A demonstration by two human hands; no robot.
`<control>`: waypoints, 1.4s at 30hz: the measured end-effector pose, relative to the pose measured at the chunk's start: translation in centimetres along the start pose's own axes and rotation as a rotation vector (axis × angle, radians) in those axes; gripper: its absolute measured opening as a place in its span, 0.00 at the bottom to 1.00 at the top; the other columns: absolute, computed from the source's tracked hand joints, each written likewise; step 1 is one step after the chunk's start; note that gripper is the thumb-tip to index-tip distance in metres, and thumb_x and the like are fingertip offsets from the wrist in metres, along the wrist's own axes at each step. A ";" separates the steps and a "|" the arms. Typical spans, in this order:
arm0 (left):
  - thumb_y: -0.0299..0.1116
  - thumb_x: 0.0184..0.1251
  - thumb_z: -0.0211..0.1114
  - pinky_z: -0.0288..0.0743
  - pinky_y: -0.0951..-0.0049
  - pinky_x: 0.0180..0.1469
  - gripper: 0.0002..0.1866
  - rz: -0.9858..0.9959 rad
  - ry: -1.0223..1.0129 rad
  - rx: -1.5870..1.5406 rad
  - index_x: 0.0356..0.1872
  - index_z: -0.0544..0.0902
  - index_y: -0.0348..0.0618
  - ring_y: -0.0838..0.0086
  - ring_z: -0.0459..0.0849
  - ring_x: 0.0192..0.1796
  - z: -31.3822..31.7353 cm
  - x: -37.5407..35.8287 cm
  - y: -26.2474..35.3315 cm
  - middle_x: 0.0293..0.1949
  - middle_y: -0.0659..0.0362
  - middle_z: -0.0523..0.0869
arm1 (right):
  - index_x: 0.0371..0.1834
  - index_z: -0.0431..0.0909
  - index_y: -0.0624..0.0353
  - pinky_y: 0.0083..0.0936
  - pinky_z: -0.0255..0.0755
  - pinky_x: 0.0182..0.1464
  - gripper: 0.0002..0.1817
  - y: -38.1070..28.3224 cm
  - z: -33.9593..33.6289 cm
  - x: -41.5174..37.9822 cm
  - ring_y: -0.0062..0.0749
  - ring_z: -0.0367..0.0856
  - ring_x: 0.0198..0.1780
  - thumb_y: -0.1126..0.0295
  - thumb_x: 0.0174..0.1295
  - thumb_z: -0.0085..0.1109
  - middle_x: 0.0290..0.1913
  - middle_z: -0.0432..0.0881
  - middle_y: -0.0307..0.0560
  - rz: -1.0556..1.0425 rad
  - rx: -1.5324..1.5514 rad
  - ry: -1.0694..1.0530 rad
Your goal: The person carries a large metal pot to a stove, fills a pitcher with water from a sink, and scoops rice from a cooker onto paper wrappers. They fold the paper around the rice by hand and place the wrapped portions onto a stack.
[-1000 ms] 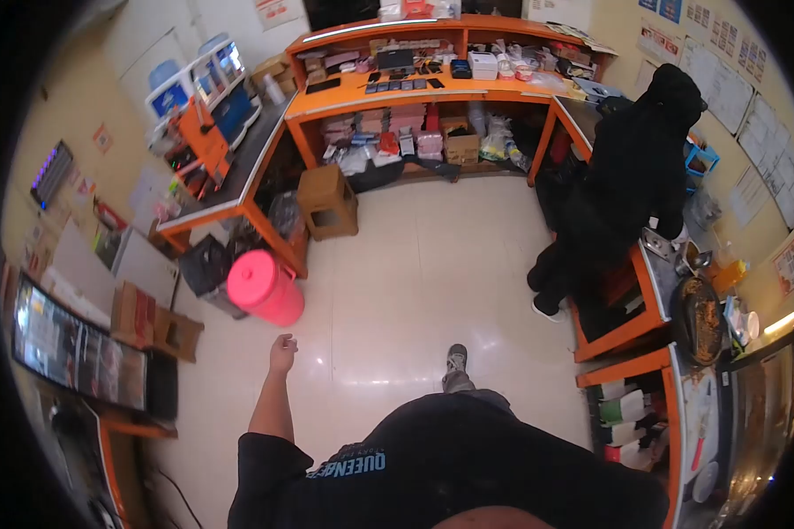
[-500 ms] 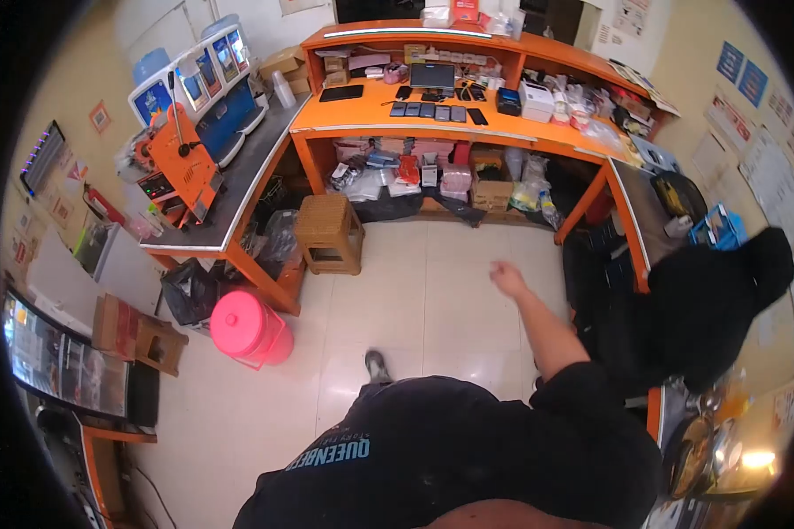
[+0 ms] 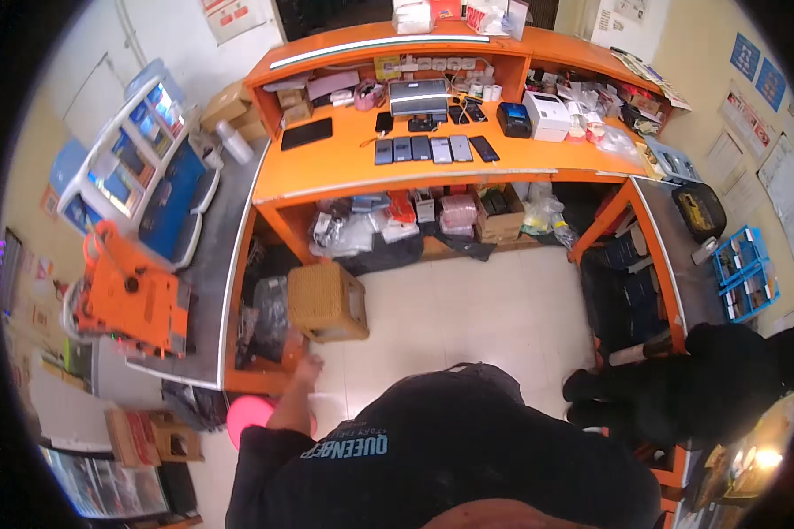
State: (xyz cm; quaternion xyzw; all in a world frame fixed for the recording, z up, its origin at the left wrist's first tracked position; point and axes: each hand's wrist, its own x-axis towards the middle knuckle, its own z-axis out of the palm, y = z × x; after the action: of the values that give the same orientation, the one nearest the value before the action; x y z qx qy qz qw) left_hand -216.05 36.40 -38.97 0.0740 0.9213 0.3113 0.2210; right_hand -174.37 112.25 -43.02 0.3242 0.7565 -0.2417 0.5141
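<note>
My left hand [image 3: 306, 368] hangs low at the left, just below the brown woven-look stool [image 3: 322, 295] and close to the counter's orange leg. It is blurred, and whether its fingers are open or closed does not show; no object stands out in it. My right hand is out of view. Ahead on the orange counter [image 3: 344, 181], several phones [image 3: 421, 148] lie in a row. A laptop [image 3: 417, 97] sits behind them, and a black tablet [image 3: 307, 133] is to their left.
The pink lidded bucket [image 3: 249, 420] is partly behind my left arm. An orange machine [image 3: 137, 300] and a drink dispenser [image 3: 154, 167] stand on the left counter. At right is a person in black [image 3: 706, 388], near a blue organizer [image 3: 745, 273].
The counter and phones appear nearer, and the view has shifted. My right forearm and hand have left the view, while my left arm has come into it.
</note>
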 end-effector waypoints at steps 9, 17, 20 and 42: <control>0.35 0.76 0.64 0.73 0.76 0.36 0.11 0.060 0.381 -0.503 0.52 0.82 0.42 0.80 0.78 0.33 -13.3 27.3 22.0 0.35 0.64 0.83 | 0.70 0.74 0.55 0.42 0.67 0.73 0.37 -8.5 -15.6 6.8 0.53 0.75 0.69 0.39 0.68 0.53 0.69 0.77 0.59 0.089 0.225 -0.057; 0.33 0.76 0.64 0.75 0.77 0.51 0.14 0.371 0.461 -0.533 0.56 0.81 0.39 0.81 0.79 0.44 -22.9 43.2 40.2 0.45 0.63 0.85 | 0.50 0.81 0.67 0.35 0.79 0.44 0.20 -31.9 -56.5 19.6 0.38 0.86 0.36 0.61 0.64 0.64 0.36 0.87 0.51 -0.624 0.431 0.883; 0.27 0.76 0.62 0.76 0.76 0.56 0.12 0.574 0.626 -0.395 0.56 0.81 0.36 0.79 0.81 0.48 -30.3 52.0 43.4 0.47 0.63 0.85 | 0.59 0.78 0.63 0.27 0.78 0.46 0.17 -43.0 -70.2 7.6 0.29 0.85 0.43 0.69 0.69 0.61 0.41 0.86 0.45 -0.841 0.683 0.744; 0.54 0.79 0.53 0.72 0.52 0.57 0.25 0.450 1.089 0.402 0.49 0.84 0.41 0.52 0.85 0.51 -50.0 81.1 66.9 0.43 0.49 0.89 | 0.55 0.83 0.63 0.27 0.76 0.58 0.14 -73.3 -121.6 -11.7 0.28 0.84 0.52 0.78 0.69 0.55 0.51 0.88 0.44 -1.233 0.378 1.312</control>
State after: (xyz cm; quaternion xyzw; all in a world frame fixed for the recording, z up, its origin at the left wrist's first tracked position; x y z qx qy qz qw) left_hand -311.12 84.80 7.74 0.1374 0.9042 0.1637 -0.3698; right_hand -301.03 145.07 13.40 0.0143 0.8833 -0.3603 -0.2996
